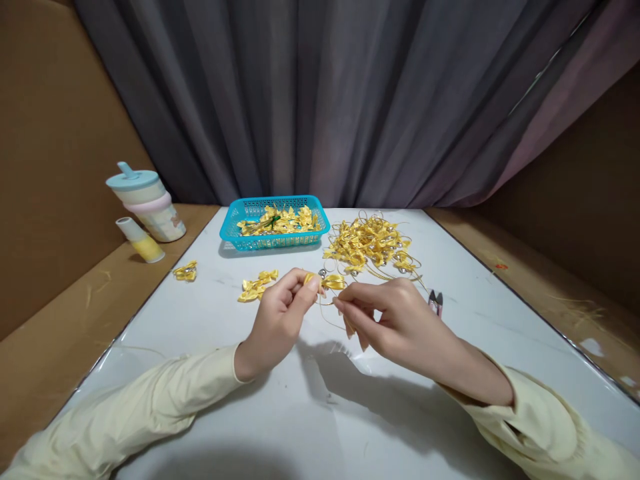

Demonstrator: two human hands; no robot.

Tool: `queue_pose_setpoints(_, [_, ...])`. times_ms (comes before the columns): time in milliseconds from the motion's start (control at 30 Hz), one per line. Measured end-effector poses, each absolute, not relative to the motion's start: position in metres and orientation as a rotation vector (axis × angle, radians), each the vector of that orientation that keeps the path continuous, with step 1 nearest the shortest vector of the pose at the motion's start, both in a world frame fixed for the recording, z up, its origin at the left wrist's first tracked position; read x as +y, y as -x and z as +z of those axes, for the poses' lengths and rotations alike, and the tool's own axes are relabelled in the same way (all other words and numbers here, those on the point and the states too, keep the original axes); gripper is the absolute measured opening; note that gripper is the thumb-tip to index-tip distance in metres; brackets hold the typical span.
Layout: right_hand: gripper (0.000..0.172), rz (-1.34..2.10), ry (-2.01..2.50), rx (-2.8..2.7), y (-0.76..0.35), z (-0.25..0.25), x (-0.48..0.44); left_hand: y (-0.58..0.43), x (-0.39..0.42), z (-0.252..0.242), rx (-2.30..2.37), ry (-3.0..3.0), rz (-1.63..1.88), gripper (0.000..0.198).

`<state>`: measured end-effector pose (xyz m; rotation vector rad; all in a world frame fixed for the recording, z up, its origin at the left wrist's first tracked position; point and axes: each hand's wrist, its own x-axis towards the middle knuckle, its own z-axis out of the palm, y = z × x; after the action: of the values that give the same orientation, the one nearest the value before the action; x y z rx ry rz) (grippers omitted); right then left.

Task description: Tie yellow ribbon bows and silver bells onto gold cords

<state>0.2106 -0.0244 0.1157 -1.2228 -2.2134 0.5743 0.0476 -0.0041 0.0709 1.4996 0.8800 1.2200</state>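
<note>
My left hand [280,313] pinches a small yellow ribbon bow [331,281] between thumb and fingers, just above the white table [320,413]. My right hand [395,320] is closed in a pinch on a thin yellow cord [334,319] that loops down from the bow. Both hands meet at the table's middle. Behind them lies a pile of yellow bows with cords and small bells [370,247]. A few finished bows [257,285] lie left of my left hand.
A blue plastic basket [227,230] with yellow bows stands at the back. Small snips [436,301] lie right of my right hand. A lidded cup [147,203] and a small yellow bottle [140,240] sit on the brown ledge at left, near a stray bow [185,271].
</note>
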Motion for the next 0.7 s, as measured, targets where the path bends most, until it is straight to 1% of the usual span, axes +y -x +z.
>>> queue_pose_setpoints(700, [0.020,0.440,1.043,-2.250,-0.2136,0.1127,-0.0242,-0.0482,-0.0048,0.0738,0.814,-1.405,1.236,0.022])
